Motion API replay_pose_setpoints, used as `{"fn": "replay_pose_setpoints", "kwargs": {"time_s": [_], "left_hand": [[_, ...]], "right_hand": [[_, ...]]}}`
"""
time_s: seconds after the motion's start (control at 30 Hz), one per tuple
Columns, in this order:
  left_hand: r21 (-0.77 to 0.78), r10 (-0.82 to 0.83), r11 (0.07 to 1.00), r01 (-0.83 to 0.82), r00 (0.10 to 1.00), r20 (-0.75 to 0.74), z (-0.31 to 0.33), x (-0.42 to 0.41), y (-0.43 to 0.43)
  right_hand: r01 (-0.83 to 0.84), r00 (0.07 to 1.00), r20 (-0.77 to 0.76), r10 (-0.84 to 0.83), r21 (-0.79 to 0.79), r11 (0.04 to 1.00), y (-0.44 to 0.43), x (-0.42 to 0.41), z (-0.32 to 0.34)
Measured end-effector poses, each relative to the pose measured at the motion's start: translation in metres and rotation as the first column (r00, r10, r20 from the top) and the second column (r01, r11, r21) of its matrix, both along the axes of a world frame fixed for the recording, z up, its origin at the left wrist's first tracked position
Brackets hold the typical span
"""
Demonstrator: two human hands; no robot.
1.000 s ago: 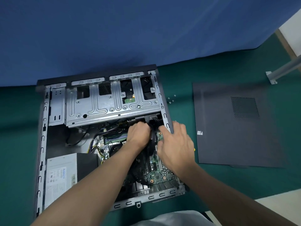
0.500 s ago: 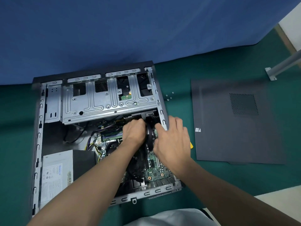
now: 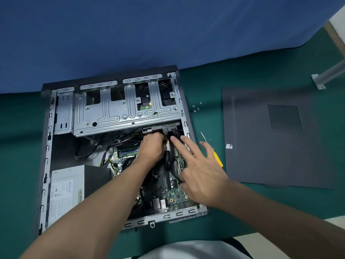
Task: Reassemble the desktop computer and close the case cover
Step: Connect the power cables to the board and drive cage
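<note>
Green mat (image 3: 242, 75) under case (image 3: 47, 146), lying open centre-left. Left hand (image 3: 152, 146) curled on cables (image 3: 174, 134) below drive cage (image 3: 112, 114); right hand (image 3: 202, 171) spread, fingertips (image 3: 173, 140) at same cables. Seemingly mid-cabling. Cover (image 3: 270, 146) off, flat at right; screws (image 3: 196, 107), screwdriver (image 3: 218, 159) between.

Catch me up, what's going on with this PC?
A person works inside the open computer case. The left hand is curled at the black cables below the drive cage; its grip is hidden. The right hand is open, fingers spread, beside them. The side panel lies to the right, not fitted.
</note>
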State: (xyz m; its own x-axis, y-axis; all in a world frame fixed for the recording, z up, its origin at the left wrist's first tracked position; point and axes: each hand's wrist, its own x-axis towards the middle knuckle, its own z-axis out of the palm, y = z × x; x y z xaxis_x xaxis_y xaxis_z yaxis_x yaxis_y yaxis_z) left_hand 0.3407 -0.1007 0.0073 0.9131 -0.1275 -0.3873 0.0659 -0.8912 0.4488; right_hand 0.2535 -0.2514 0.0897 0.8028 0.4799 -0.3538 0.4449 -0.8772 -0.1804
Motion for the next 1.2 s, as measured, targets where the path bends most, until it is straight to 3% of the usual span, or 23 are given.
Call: {"fn": "replay_pose_setpoints", "kwargs": {"time_s": [0.1,0.2,0.27,0.33,0.4,0.5,0.7,1.07,1.2], "left_hand": [[0.061,0.002,0.998,0.0,0.999,-0.034,0.001,0.001,-0.002],[0.105,-0.001,0.994,0.004,1.0,-0.024,0.002,0.0,-0.005],[0.115,-0.01,0.993,0.012,1.0,-0.014,0.002,0.0,-0.005],[0.128,-0.01,0.992,0.011,1.0,-0.011,0.002,0.0,-0.005],[0.142,-0.004,0.99,0.006,1.0,-0.014,0.004,0.001,-0.007],[0.164,-0.04,0.985,0.047,0.998,-0.047,0.009,0.002,-0.009],[0.176,-0.146,0.973,0.15,0.989,-0.034,0.007,-0.001,-0.01],[0.168,-0.112,0.979,0.118,0.993,-0.039,0.002,0.001,-0.009],[0.211,-0.112,0.971,0.114,0.993,-0.023,0.002,0.001,-0.011]], "right_hand": [[0.078,0.997,-0.022,-0.078,0.022,0.997,-0.006,-0.006,0.0],[0.224,0.971,0.045,-0.233,0.155,0.962,-0.006,-0.017,-0.002],[0.353,0.922,0.058,-0.383,0.284,0.892,-0.006,-0.025,-0.008],[0.49,0.851,-0.037,-0.524,0.414,0.767,-0.003,-0.031,-0.015],[0.579,0.794,-0.138,-0.592,0.468,0.667,0.002,-0.033,-0.019],[0.629,0.751,-0.177,-0.637,0.486,0.607,0.008,-0.034,-0.022],[0.616,0.759,0.006,-0.651,0.317,0.722,0.019,-0.021,-0.016],[0.605,0.762,0.072,-0.644,0.278,0.746,0.022,-0.017,-0.016],[0.575,0.794,0.114,-0.597,0.178,0.799,0.022,-0.017,-0.011]]}}
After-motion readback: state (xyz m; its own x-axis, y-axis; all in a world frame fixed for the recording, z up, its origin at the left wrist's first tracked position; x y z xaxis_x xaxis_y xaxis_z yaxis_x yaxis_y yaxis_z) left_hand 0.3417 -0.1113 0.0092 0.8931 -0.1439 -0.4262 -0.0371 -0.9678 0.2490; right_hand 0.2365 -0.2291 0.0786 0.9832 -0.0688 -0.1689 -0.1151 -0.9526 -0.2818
